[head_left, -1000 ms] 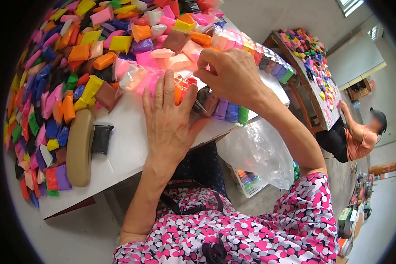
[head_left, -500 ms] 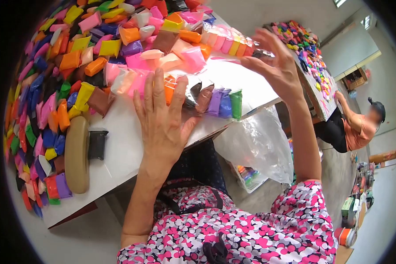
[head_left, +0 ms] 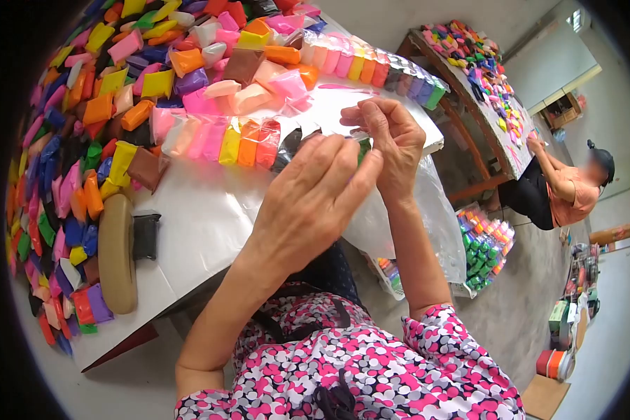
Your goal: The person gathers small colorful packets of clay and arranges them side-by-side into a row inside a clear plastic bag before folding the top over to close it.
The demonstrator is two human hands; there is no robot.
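Note:
A near row of coloured packets in clear film (head_left: 229, 142) lies on the white table. My left hand (head_left: 304, 199) covers its right part, fingers together and bent over the packets, thumb hidden. A green packet shows between my hands. At the row's right end, my right hand (head_left: 393, 143) has thumb and forefinger pinched together; what lies between them is too small to make out. Behind, a second wrapped row (head_left: 360, 68) stretches to the table's far right corner, touched by neither hand.
Many loose packets (head_left: 98, 108) are heaped at left, beside a tan curved block (head_left: 117, 255) and a black packet (head_left: 145, 236). A clear plastic bag (head_left: 434, 210) hangs at the table edge. Beyond are a filled crate (head_left: 483, 248) and a person (head_left: 570, 192) at another table (head_left: 462, 84).
My right hand has left the far row, coming down and left, and its fingers have closed. My left hand has slid right along the near row. The far row's right end is now uncovered.

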